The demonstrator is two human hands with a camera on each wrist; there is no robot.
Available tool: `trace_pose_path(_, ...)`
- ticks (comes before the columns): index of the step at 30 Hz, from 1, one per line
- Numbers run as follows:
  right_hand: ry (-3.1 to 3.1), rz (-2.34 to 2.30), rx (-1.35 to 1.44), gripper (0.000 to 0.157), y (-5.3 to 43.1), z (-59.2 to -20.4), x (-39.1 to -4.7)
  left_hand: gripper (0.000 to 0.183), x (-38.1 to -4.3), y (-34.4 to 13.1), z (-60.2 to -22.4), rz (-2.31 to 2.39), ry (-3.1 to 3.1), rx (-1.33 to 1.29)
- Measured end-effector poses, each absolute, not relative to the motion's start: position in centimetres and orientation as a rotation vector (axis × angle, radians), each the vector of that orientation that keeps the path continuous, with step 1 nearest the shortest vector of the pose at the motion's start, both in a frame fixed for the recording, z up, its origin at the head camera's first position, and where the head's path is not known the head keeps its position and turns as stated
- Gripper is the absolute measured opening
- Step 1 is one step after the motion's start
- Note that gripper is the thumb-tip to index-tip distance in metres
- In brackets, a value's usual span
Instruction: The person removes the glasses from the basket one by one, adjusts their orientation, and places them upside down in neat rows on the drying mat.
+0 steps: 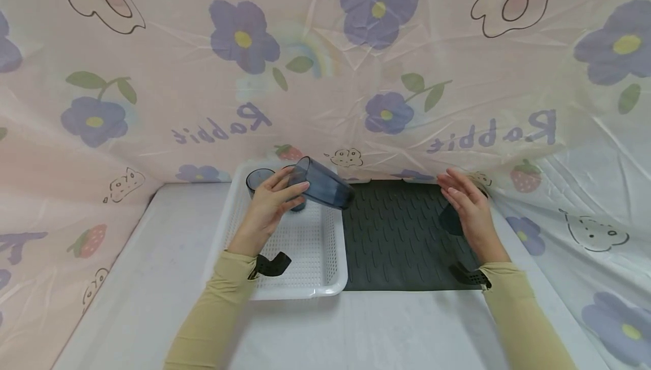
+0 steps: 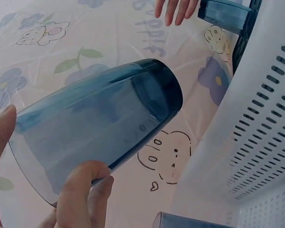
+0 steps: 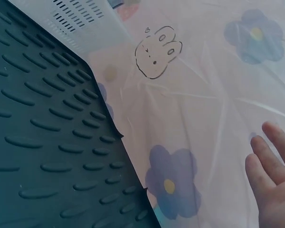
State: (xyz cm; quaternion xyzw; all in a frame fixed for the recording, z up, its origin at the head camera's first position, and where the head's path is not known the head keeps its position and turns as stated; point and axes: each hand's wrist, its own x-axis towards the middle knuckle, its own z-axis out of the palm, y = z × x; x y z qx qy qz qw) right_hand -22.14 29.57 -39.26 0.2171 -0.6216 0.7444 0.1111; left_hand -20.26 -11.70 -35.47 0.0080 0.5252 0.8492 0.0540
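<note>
"Where is the blue glass [image 1: 322, 185] in relation to the left hand [image 1: 268, 205]?"

"In its grip. Thumb and fingers hold it on opposite sides, close to the open rim, so its body stretches out to the right of that hand."

"Upright?"

"No, tilted: the rim is higher and to the left, the thick base lower, pointing toward the right hand [image 1: 470, 209]. It's in the air near the right side of the white basket [image 1: 305, 292], its base in front of the dark ridged mat [image 1: 396, 234]."

"What does the right hand hold?"

"Nothing that I can see. Its fingers are extended, above the mat's right side, well apart from that glass."

"Other glasses?"

"A second glass [image 1: 256, 178] is in the basket, partly hidden by the left hand. The left wrist view shows a third glass [image 2: 224, 16] near the right fingers."
</note>
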Motion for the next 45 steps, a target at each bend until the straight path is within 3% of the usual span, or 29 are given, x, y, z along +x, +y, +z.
trace_pose_path(37, -1.989, 2.202, 0.662, 0.044, 26.0, -41.6, -21.9, 0.067, -20.3, -7.6, -35.9, 2.602, 1.539, 0.006)
trace_pose_path(45, -2.007, 2.229, 0.679, 0.045, 25.0, -42.1, -21.8, 0.06, -20.0, -6.4, -36.1, 2.614, 1.516, -0.018)
